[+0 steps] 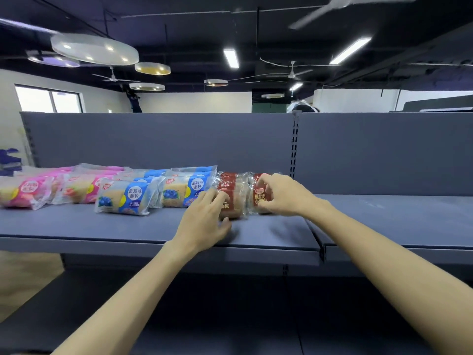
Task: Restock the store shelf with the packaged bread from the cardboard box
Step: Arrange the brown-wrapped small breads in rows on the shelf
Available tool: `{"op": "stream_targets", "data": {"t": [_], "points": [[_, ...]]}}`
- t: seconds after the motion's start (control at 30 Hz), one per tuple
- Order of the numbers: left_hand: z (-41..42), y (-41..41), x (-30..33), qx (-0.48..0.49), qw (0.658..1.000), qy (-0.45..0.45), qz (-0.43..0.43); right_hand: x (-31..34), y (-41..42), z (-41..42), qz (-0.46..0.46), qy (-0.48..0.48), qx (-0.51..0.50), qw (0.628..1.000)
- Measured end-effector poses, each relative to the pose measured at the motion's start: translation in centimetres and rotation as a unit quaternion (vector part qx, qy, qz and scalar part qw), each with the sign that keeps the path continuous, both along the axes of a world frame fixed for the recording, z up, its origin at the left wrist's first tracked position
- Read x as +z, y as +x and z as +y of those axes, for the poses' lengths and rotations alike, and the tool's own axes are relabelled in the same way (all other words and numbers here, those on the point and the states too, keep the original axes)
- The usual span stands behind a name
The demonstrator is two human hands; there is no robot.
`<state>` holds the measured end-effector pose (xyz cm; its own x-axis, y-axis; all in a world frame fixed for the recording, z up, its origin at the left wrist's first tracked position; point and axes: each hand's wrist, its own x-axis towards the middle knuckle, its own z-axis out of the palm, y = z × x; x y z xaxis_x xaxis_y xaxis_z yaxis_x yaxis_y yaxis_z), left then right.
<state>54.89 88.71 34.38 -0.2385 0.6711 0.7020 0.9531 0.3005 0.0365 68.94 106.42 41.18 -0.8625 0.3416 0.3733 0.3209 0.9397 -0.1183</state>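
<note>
two crinkly clear-wrapped brown bread packs [231, 201]

Round ceiling lamps [94, 49], ceiling fan [293, 73], window [48, 99] behind.

Bright ceiling lights [231, 58] overhead, soft shadows, wide-angle bending and blur at edges.
</note>
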Motion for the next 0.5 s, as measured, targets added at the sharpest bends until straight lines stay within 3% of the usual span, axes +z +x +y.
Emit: {"op": "stream_targets", "data": {"t": [0.5], "points": [[-18.4, -5.2, 2.8, 0.154, 0.986, -0.061, 0.029, 1.8, -11.3, -16.3, 0.005, -0.002, 0.171, 0.985]]}}
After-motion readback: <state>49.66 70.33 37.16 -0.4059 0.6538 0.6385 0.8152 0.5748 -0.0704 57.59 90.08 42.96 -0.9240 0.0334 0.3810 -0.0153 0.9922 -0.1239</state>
